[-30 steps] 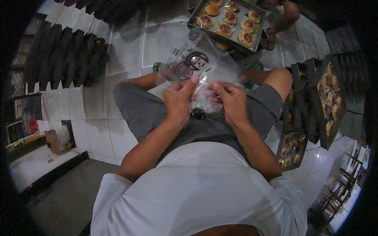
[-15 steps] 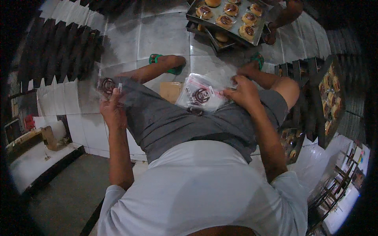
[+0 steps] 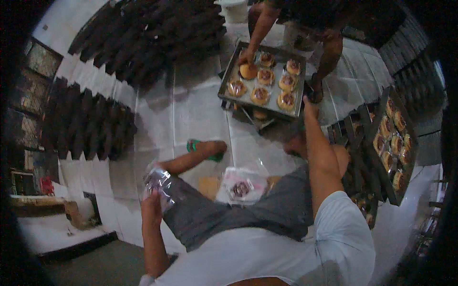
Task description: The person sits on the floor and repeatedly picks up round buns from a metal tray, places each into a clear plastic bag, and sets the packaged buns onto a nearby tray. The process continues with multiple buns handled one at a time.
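My left hand (image 3: 151, 209) pinches a clear plastic bag (image 3: 161, 183) above my left thigh. My right arm stretches forward, and my right hand (image 3: 310, 108) is at the near right corner of a metal tray (image 3: 262, 106); its fingers are too blurred to tell whether they grip the rim. Several buns in clear wrappers (image 3: 260, 95) lie in the tray. Another person's hand (image 3: 247, 58) is on an unwrapped bun (image 3: 247, 71) at the tray's left side. Between my legs lies a stack of clear printed bags (image 3: 242, 187).
Under the tray is another tray (image 3: 257, 119) with buns. To my right stands a tilted tray (image 3: 393, 143) of wrapped buns among other dark trays. Rows of dark trays (image 3: 86, 124) stand at the left. The other person's second arm (image 3: 329, 57) is right of the tray.
The view has tilted up. My right hand has left the bag stack and reached forward to the tray. The other person's hand has come onto the unwrapped bun. My left hand keeps its bag.
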### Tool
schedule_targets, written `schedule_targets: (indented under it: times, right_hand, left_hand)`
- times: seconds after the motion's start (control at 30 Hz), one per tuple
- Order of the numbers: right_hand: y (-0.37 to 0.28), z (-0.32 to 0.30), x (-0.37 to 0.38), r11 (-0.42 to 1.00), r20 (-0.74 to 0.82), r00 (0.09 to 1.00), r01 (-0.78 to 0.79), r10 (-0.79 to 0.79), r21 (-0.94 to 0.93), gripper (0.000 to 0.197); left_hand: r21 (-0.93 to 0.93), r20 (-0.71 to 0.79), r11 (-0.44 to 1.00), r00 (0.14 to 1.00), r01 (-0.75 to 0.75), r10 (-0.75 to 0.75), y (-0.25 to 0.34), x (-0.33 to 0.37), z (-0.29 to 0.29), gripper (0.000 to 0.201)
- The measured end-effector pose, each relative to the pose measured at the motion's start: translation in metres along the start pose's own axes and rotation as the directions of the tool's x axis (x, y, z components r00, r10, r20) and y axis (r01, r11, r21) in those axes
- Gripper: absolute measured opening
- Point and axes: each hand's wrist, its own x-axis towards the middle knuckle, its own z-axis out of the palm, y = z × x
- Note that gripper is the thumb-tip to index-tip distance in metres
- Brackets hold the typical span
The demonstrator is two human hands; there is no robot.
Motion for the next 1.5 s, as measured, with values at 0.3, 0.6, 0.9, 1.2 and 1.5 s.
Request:
schedule_targets:
  times: [0.3,0.6,0.9,1.2,1.5]
  right_hand:
    - [0.043,0.010,0.002,0.896,0.484,0.867,-0.117,-0.118,0.429,0.057]
    - [-0.025,-0.021,-0.160,0.816,0.367,0.922,-0.116,-0.124,0.567,0.037]
    - [-0.040,-0.177,-0.263,0.442,0.424,0.890,-0.318,-0.165,0.839,0.046]
    - [0.013,-0.397,-0.319,0.136,-0.116,0.982,0.137,-0.149,0.981,0.036]
    - [0.105,-0.529,-0.263,0.252,-0.467,0.874,0.485,-0.131,0.837,0.028]
  left_hand:
    - [-0.564,-0.136,0.806,0.942,0.181,-0.307,-0.046,0.014,-0.139,0.018]
    - [-0.676,0.132,0.725,0.990,0.130,-0.054,0.007,0.021,-0.037,0.016]
    - [-0.299,0.430,0.914,0.894,0.275,-0.129,-0.040,0.112,0.022,0.016]
    - [-0.155,0.477,0.941,0.857,0.301,-0.196,-0.070,0.143,0.017,0.037]
    - [-0.032,0.567,0.983,0.813,0.181,-0.132,-0.069,0.150,0.039,0.027]
